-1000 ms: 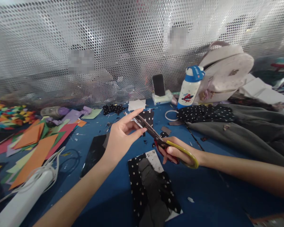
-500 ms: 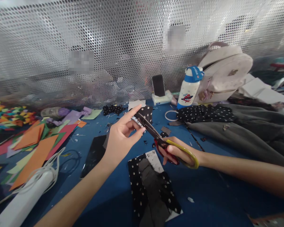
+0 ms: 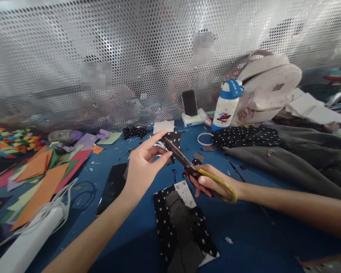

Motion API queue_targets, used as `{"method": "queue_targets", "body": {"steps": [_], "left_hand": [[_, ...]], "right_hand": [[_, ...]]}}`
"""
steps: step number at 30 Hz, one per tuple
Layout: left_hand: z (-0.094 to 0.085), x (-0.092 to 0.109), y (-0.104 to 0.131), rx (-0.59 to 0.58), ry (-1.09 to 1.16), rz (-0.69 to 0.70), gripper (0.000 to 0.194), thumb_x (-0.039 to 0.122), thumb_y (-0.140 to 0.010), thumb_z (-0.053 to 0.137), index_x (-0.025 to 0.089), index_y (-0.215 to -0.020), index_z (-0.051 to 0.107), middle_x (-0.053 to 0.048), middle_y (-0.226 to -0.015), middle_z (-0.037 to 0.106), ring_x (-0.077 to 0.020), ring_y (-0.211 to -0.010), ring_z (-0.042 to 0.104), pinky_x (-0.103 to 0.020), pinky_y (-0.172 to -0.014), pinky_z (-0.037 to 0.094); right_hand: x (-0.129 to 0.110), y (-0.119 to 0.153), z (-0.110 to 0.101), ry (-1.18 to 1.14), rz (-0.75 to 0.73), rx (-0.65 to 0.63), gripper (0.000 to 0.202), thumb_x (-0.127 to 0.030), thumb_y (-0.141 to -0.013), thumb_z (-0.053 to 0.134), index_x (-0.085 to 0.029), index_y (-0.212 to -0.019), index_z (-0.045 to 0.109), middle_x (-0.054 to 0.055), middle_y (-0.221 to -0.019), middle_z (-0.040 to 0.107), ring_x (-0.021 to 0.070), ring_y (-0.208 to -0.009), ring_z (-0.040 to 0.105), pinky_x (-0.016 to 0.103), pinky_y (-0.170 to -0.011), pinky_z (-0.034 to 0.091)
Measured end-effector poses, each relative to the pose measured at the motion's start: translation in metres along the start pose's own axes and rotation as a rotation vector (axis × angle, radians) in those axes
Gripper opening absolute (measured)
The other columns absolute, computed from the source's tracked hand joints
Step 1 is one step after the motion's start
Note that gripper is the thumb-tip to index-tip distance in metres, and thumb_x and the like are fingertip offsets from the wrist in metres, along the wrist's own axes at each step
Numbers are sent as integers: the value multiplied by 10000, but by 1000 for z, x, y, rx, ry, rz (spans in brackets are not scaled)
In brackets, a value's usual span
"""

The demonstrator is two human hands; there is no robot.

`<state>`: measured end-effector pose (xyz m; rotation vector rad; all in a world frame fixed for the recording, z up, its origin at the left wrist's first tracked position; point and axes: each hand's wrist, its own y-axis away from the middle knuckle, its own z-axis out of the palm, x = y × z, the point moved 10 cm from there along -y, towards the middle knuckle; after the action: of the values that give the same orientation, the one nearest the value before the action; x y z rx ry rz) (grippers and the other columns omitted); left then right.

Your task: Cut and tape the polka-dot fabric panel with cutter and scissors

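Between the fingertips of my left hand (image 3: pixel 143 163) is a small piece of black fabric with white dots (image 3: pixel 175 139), held above the blue table. My right hand (image 3: pixel 208 180) grips scissors (image 3: pixel 216 181) with one yellow and one red handle. Their dark blades lie across the dotted piece, close to my left thumb, and look nearly closed. Below both hands, a white card (image 3: pixel 184 191) lies flat, mostly covered by black dotted cloth (image 3: pixel 163 223) with a dark grey strip (image 3: pixel 179 220) down its middle.
Left are coloured papers (image 3: pixel 47 189), a white power strip (image 3: pixel 31 239) with its cord, and a dark phone or tablet (image 3: pixel 112 185). Behind stand a propped phone (image 3: pixel 189 102), a water bottle (image 3: pixel 226 106) and a backpack (image 3: pixel 272 87) against a perforated metal screen (image 3: pixel 147 45). Dark cloth (image 3: pixel 295 151) lies right.
The scissor blades have drawn closer together over the dotted fabric, and the red handle has moved up toward the yellow one. My left hand has barely shifted.
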<state>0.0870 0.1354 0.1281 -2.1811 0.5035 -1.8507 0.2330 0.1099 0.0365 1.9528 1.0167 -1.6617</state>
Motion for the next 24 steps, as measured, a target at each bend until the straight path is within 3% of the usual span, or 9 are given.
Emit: {"method": "queue_targets", "body": {"steps": [14, 24], "left_hand": [[8, 5, 3, -45, 32, 16, 656, 214, -822, 722, 271, -1438, 503, 19, -741, 617, -156, -723, 582, -319, -835, 543], [13, 0, 6, -31, 64, -6, 698, 213, -832, 711, 270, -1475, 445, 5, -784, 653, -152, -756, 606, -317, -833, 564]], "right_hand": [[-1, -1, 1, -10, -1, 0, 535, -691, -920, 436, -176, -786, 492, -62, -522, 427, 121, -528, 526, 267, -604, 511], [0, 0, 1, 29, 37, 0, 545, -707, -912, 433, -175, -811, 494, -47, -560, 474, 106, -497, 503, 231, -516, 441]]}}
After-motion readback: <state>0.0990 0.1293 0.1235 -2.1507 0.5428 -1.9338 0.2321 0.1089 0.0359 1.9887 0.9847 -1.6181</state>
